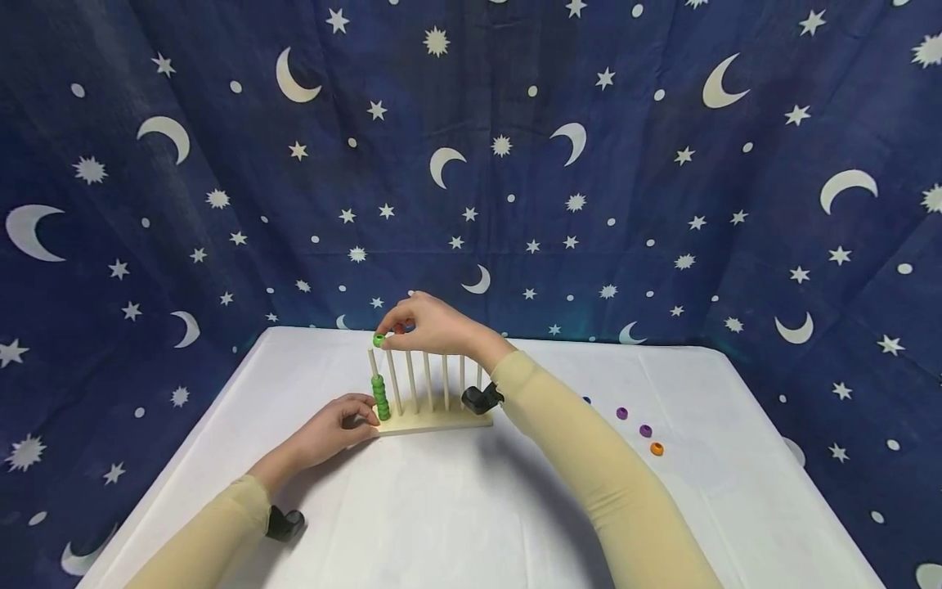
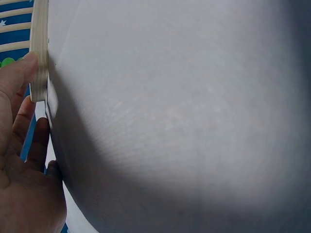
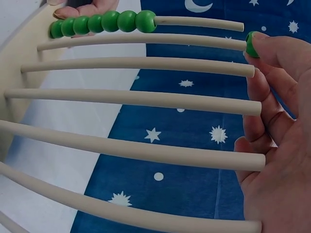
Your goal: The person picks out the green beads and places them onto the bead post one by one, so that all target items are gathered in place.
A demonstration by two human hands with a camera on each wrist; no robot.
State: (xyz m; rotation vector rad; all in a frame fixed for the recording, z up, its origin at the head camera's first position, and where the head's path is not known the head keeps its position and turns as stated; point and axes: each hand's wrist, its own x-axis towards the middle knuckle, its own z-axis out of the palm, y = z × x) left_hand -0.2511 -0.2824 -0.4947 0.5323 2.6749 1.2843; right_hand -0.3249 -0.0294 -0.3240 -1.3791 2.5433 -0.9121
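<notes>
A wooden bead rack point(image 1: 434, 421) with several upright pegs stands on the table, a stack of green beads point(image 1: 379, 398) on its leftmost peg. My left hand point(image 1: 334, 429) holds the left end of the base between thumb and fingers; the left wrist view shows the base end point(image 2: 40, 73) at its fingertips. Above the pegs my right hand point(image 1: 434, 325) pinches a single green bead point(image 3: 251, 44) between thumb and index finger. That bead is close to the peg tips and apart from the stack. Something red point(image 1: 400, 329) shows through the gap between the right fingers; its kind is unclear.
Loose beads lie on the white table point(image 1: 441, 507) to the right: two purple beads point(image 1: 621, 413), an orange bead point(image 1: 657, 449) and a blue bead point(image 1: 586, 400) partly behind the right sleeve. A blue curtain point(image 1: 515, 164) with moons and stars surrounds the table.
</notes>
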